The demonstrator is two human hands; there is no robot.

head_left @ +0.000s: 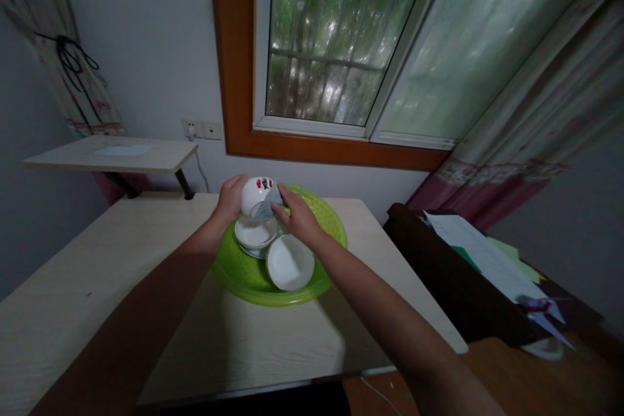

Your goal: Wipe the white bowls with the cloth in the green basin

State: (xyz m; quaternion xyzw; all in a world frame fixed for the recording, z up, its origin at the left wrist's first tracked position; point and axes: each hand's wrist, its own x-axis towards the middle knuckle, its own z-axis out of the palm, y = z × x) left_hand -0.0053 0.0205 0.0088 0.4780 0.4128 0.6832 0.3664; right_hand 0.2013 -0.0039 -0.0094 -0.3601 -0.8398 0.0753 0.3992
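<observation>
A white bowl (252, 194) with a red and dark print on its side is tilted above a round green tray (292, 299). My left hand (231, 199) grips the bowl at its left side. On the bowl's right side, my right hand (298, 211) holds a grey cloth (266, 207) pressed against it, fingers closed on the cloth. Beneath the held bowl, a white bowl (254, 234) sits in the tray on what looks like a plate. A white dish (290, 263) lies beside it, nearer to me.
The tray stands on a pale wooden table (185, 312). A small raised shelf (117, 155) is at the back left, by a wall socket (201, 129). Behind is a barred window (326, 39). Papers (478, 253) lie on dark furniture to the right.
</observation>
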